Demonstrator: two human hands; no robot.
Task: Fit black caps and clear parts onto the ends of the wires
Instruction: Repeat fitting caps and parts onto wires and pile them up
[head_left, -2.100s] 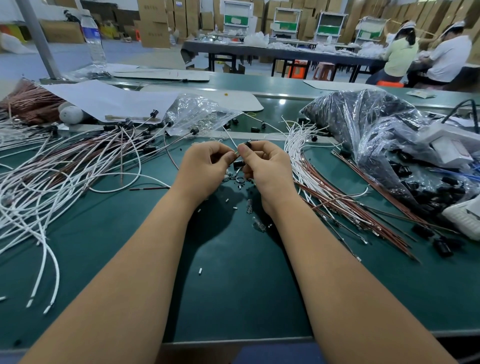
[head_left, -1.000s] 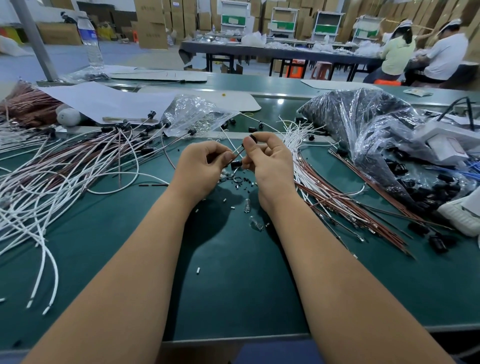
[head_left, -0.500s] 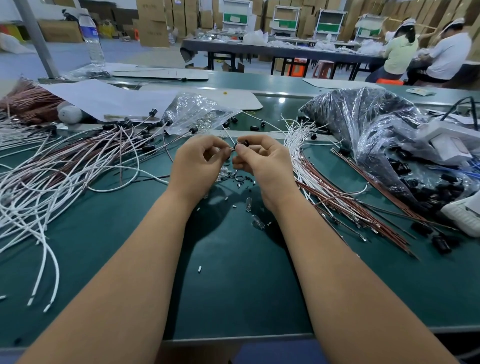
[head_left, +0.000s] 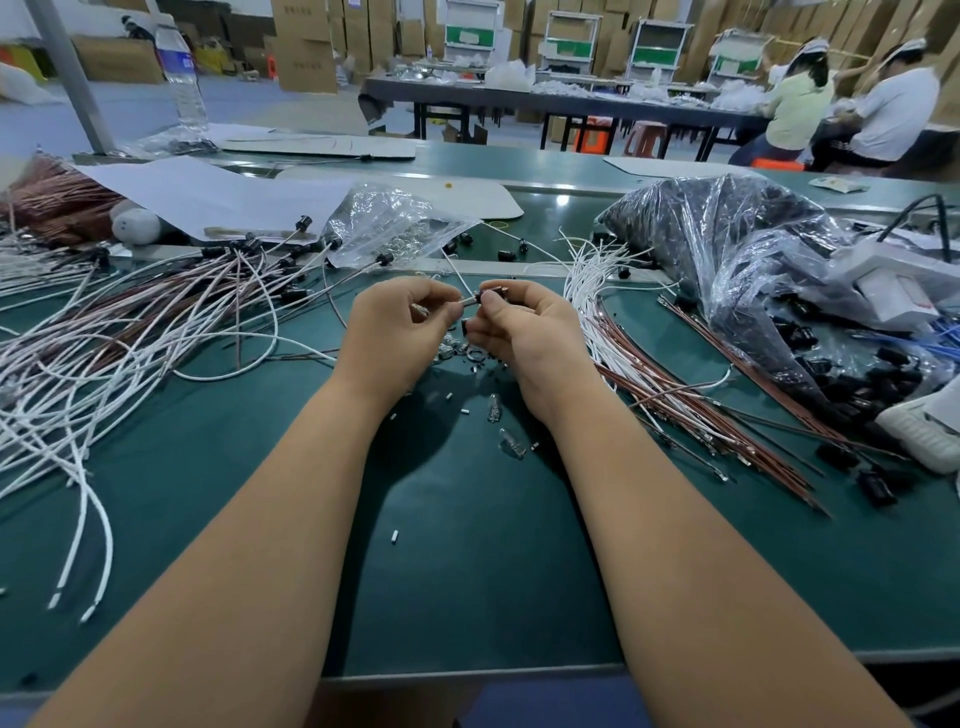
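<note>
My left hand (head_left: 397, 332) and my right hand (head_left: 524, 332) meet above the middle of the green table (head_left: 467, 545). The left fingertips pinch a small clear part (head_left: 464, 301) at a wire end. The right fingers pinch a black cap (head_left: 488, 297) with a thin white wire (head_left: 454, 270) running up and back from the hands. Cap and clear part touch end to end. Loose clear parts (head_left: 506, 441) and small black bits (head_left: 470, 356) lie on the table under my hands.
Finished wires with black caps (head_left: 156, 322) sprawl on the left. Bare white and brown wires (head_left: 649, 374) lie on the right. A plastic bag of black caps (head_left: 753, 270) sits far right, a clear bag (head_left: 389, 223) behind my hands. Two people sit at a far table.
Both hands have stayed together over the same spot, turning slightly. The right fingers now hold the black cap against the part in the left fingertips; the wire stays between them.
</note>
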